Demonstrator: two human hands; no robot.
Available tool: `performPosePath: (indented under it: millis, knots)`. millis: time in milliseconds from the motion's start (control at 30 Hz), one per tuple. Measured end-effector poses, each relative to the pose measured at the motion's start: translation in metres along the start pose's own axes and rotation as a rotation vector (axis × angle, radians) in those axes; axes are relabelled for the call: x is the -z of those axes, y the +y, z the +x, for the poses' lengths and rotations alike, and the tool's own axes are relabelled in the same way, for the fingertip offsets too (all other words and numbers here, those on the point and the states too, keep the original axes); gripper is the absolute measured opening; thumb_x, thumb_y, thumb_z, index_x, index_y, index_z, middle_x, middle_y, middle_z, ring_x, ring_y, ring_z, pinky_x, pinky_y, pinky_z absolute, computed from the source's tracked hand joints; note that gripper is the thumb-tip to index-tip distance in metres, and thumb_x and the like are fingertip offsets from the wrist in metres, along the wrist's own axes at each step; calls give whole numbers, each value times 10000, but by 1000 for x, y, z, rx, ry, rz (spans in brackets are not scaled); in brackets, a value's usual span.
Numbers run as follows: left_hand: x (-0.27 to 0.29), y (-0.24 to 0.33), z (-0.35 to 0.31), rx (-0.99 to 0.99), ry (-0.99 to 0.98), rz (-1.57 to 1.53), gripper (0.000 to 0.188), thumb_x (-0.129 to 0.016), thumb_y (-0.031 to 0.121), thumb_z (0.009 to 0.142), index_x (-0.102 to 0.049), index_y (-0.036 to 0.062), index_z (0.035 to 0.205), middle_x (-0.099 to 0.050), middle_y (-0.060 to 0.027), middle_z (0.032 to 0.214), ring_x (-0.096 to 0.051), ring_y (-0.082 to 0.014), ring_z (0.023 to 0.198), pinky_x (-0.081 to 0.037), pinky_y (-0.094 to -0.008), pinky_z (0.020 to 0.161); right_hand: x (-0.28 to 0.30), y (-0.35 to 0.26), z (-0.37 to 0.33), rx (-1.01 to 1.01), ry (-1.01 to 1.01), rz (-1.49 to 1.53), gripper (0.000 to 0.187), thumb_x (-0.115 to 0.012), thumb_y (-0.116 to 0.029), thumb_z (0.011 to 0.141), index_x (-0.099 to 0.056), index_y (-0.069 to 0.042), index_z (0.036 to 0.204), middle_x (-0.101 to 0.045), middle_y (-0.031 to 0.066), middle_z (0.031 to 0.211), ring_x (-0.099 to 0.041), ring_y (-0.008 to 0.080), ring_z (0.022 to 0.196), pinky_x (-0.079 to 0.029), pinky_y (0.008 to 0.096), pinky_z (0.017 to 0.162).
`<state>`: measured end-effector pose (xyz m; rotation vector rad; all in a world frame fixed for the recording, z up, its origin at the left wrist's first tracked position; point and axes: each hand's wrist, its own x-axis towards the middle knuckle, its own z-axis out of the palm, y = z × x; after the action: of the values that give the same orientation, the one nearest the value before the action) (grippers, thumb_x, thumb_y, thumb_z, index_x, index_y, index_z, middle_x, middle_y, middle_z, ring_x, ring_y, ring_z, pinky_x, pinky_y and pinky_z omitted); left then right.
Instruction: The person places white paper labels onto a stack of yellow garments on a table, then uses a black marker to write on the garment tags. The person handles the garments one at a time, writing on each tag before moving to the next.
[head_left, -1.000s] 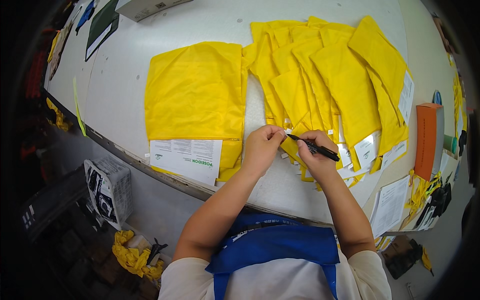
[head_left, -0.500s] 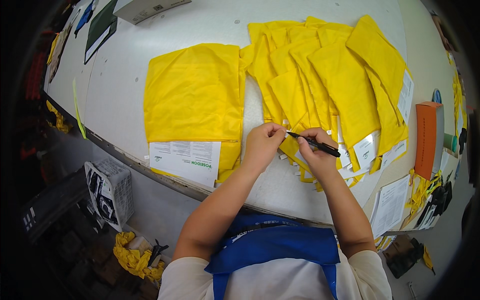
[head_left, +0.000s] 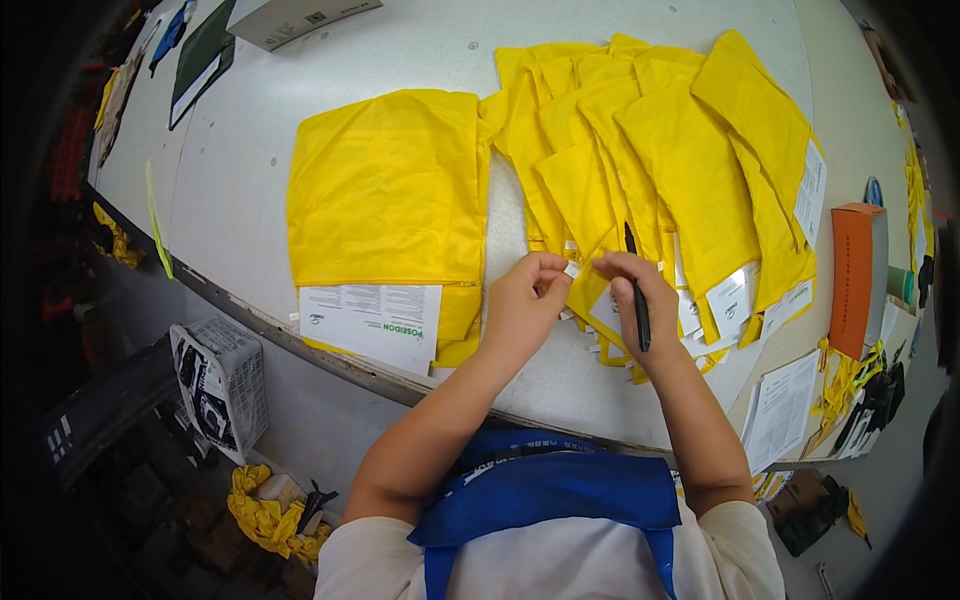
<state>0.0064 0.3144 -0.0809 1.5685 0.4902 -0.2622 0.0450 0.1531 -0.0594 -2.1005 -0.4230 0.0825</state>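
A black marker pen (head_left: 640, 310) is gripped in my right hand (head_left: 643, 290), its narrow tip pointing away from me over the yellow fabric. My left hand (head_left: 527, 300) pinches a small white label (head_left: 572, 269) at the near edge of the fanned yellow pouches (head_left: 685, 170). Both hands are close together, with the label between them. Several pouches overlap in the fan, and white printed sheets (head_left: 733, 305) stick out at their near ends. To the left lies a flat stack of yellow pouches (head_left: 385, 190) with a white printed sheet (head_left: 375, 320) at its near edge.
An orange box (head_left: 855, 280) stands at the table's right side, with a stack of papers (head_left: 780, 408) nearer me. A white carton (head_left: 290, 18) and a dark green folder (head_left: 203, 60) lie at the far left. Below the edge is a white basket (head_left: 225, 385).
The pen has swung from pointing left at the label to pointing away from me in my right hand. My left hand still holds the label.
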Motion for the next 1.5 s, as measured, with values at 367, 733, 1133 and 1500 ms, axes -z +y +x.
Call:
performPosePath:
  millis: [367,733,1133,1500]
  knots:
    - [-4,-7,-9,-42,32,-14,169,-651,86,836,-574,28,975,-631,-17,794,-546,-65,702,-423,-204,628,26,9,-28,190,-190,-425,360,-684,-63,635,-540,-106,961,-514,91,784,-534,288,775,-379,397,739]
    - [-6,-20,-38,77,-241,132,195,-600,80,849,-640,16,1028,-685,-41,854,-539,-58,674,-433,-208,627,56,30,-43,2,63,-441,297,-645,17,675,-557,-58,948,-569,130,846,-536,330,804,-417,403,760]
    - [-37,-13,-32,-10,-208,81,271,-624,120,841,-605,-10,1077,-689,-83,885,-629,-133,762,-469,-260,672,61,26,-72,222,40,-381,485,-729,-40,629,-488,-119,1042,-596,120,1036,-539,314,921,-369,431,823]
    - [-57,18,9,-186,-113,482,257,-690,160,783,-570,-14,929,-667,-121,767,-652,-233,695,-500,-339,627,77,19,-83,222,21,-242,294,-608,-121,820,-587,-51,1105,-598,120,892,-541,285,816,-379,394,811]
